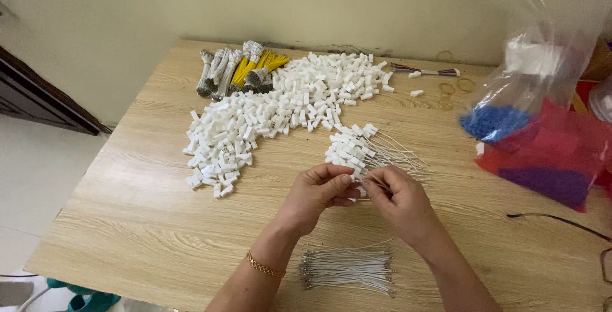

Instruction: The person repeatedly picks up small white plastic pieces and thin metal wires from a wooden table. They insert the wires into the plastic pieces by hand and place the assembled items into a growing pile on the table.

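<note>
Lying nearest the camera on the wooden table (146,223), a loose bundle of white wires (347,267) with metal tips rests between the two forearms. A gold bracelet (264,265) circles the left wrist. Just above, the left hand (315,194) and right hand (398,200) meet at mid-table. The left fingers are curled together, thumb and forefinger pinching a small white connector (358,180). The right fingers are pressed together too, pinching a thin wire (376,184) whose end meets that connector; how far it has gone in cannot be told.

Just beyond the hands lies a cluster of finished pieces (357,149), white connectors with wires trailing to the right. Farther back, a large heap of loose connectors (274,111) spreads diagonally across the table. At its far left end sit bundles of grey and yellow wires (239,70). Near the far edge on the right lie a short multicoloured cable (424,70) and a few rubber bands (456,89). On the right side stands a clear plastic bag (535,50), with blue, red and purple bags (542,152) beside it.
</note>
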